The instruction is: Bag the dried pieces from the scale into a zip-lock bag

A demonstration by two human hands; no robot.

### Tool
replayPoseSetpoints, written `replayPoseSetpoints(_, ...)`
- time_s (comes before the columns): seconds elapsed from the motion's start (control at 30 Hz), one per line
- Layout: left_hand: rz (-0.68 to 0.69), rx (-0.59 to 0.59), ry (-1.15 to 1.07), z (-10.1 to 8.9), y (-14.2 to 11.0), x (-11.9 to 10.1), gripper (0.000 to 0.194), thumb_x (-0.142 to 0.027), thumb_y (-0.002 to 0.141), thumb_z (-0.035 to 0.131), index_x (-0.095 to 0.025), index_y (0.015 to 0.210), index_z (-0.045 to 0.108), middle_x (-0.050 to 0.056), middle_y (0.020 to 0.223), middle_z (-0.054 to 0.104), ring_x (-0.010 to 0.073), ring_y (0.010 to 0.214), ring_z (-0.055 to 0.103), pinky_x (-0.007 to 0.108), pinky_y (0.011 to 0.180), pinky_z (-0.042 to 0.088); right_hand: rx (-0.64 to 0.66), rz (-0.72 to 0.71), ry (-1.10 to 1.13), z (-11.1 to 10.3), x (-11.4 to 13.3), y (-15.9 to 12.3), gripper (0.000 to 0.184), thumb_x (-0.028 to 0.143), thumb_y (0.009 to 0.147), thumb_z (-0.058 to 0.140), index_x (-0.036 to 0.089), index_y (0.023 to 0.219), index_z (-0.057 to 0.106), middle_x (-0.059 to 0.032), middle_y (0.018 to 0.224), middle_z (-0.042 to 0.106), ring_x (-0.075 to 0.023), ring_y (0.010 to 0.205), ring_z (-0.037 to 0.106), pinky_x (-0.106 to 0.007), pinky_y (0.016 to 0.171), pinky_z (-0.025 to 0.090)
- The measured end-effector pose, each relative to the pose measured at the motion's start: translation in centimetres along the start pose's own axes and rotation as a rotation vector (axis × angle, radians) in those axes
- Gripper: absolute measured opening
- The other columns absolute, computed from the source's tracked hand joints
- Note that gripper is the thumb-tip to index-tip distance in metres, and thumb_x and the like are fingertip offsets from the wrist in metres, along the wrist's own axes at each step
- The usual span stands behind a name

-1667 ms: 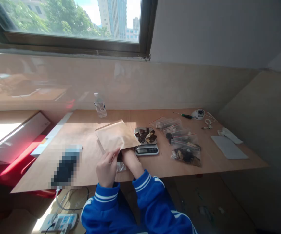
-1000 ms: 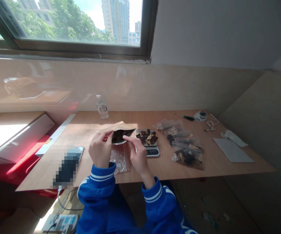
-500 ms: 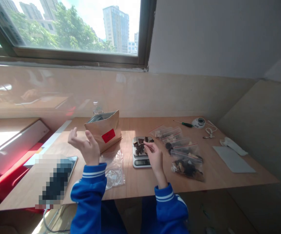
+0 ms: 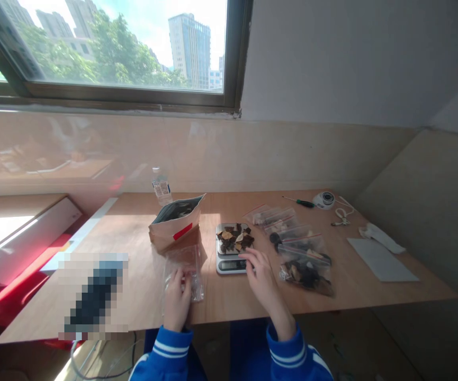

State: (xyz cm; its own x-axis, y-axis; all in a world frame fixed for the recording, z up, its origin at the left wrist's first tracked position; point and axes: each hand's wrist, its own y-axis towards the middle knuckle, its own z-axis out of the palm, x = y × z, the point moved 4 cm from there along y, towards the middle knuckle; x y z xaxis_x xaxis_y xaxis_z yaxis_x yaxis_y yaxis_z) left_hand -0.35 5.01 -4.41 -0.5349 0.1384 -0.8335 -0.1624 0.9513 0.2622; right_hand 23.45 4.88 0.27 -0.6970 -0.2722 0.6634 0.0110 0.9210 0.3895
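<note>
Resting palm-down near the table's (image 4: 229,304) front edge, the left hand (image 4: 178,297) lies flat on an empty clear plastic bag (image 4: 184,272), fingers spread over it, not clamped. The right hand (image 4: 261,276) sits apart from it – fingers loosely curled and open, fingertips at the front of the small digital scale (image 4: 231,255). Dried dark and pale pieces (image 4: 234,239) are heaped on the scale's platform. Just behind the clear bag stands an open kraft pouch (image 4: 176,229) with a red label – filled zip bags (image 4: 302,254) lie right of the scale, a water bottle (image 4: 160,186) farther back.

Left hand (image 4: 178,301) on clear bag (image 4: 183,272); right hand (image 4: 261,275) by scale (image 4: 232,253).
</note>
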Motion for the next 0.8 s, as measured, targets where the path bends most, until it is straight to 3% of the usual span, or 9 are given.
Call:
replayPoseSetpoints(0.1, 0.007, 0.115, 0.016, 0.7, -0.5, 0.4, 0.024, -0.032, 0.083, 0.042, -0.020, 0.090, 0.062, 0.008, 0.095, 0.061, 0.0217, 0.081, 0.060, 0.039, 0.074, 0.051, 0.129, -0.009, 0.075, 0.4, 0.6, -3.2, 0.036, 0.008, 0.084, 0.036, 0.023, 0.098, 0.065, -0.0075, 0.115, 0.057, -0.0201, 0.113, 0.052, -0.040, 0.098, 0.043)
replayPoseSetpoints(0.23, 0.019, 0.129, 0.056, 1.1, -1.0, 0.6, 0.025, -0.029, 0.083, 0.043, -0.020, 0.097, 0.061, 0.009, 0.097, 0.057, 0.0230, 0.084, 0.059, 0.043, 0.079, 0.051, 0.219, 0.041, 0.110, 0.8, -0.6, -5.9, 0.035, 0.008, 0.083, 0.036, 0.023, 0.098, 0.065, -0.0077, 0.122, 0.052, -0.0200, 0.115, 0.053, -0.038, 0.099, 0.043)
replayPoseSetpoints(0.33, 0.102, 0.034, 0.099, 0.8, -0.6, -0.7, 0.026, -0.029, 0.082, 0.046, -0.021, 0.104, 0.058, 0.010, 0.104, 0.053, 0.0270, 0.101, 0.055, 0.048, 0.089, 0.046, 0.201, 0.088, 0.107, 0.4, -2.1, -6.8, 0.035, 0.009, 0.084, 0.034, 0.022, 0.097, 0.064, -0.0088, 0.117, 0.055, -0.0202, 0.111, 0.056, -0.037, 0.097, 0.044)
replayPoseSetpoints(0.43, 0.206, -0.190, 0.160, -0.4, 0.7, -2.8, 0.026, -0.030, 0.079, 0.052, -0.020, 0.103, 0.056, 0.013, 0.108, 0.048, 0.0308, 0.112, 0.048, 0.050, 0.093, 0.043, 0.201, 0.108, 0.109, 0.1, -2.7, -7.3, 0.036, 0.009, 0.084, 0.033, 0.023, 0.096, 0.064, -0.0079, 0.114, 0.056, -0.0199, 0.109, 0.057, -0.035, 0.095, 0.045)
replayPoseSetpoints(0.57, 0.303, -0.446, 0.155, -2.8, 3.8, -4.1, 0.035, -0.032, 0.079, 0.054, -0.016, 0.110, 0.047, 0.015, 0.116, 0.041, 0.0273, 0.114, 0.043, 0.045, 0.091, 0.045, 0.211, 0.139, 0.122, -0.1, -2.5, -7.8, 0.035, 0.009, 0.084, 0.034, 0.023, 0.094, 0.065, -0.0071, 0.112, 0.057, -0.0192, 0.106, 0.058, -0.034, 0.092, 0.046)
replayPoseSetpoints(0.67, 0.391, -0.466, 0.149, -4.5, 7.4, -3.8, 0.069, -0.037, 0.068, 0.069, -0.013, 0.122, 0.033, 0.018, 0.125, 0.035, 0.0286, 0.124, 0.036, 0.047, 0.101, 0.038, 0.213, 0.152, 0.139, -0.5, -2.8, -7.8, 0.035, 0.010, 0.084, 0.034, 0.023, 0.095, 0.065, -0.0071, 0.112, 0.057, -0.0187, 0.106, 0.057, -0.033, 0.090, 0.047)
replayPoseSetpoints(0.8, 0.351, -0.508, 0.003, -6.3, 12.4, -2.4, 0.089, -0.038, 0.064, 0.074, -0.013, 0.129, 0.019, 0.021, 0.135, 0.026, 0.0277, 0.131, 0.032, 0.046, 0.109, 0.029, 0.175, 0.169, 0.124, -1.7, -4.1, -7.6, 0.035, 0.011, 0.085, 0.033, 0.023, 0.097, 0.064, -0.0074, 0.111, 0.057, -0.0190, 0.106, 0.057, -0.034, 0.090, 0.047)
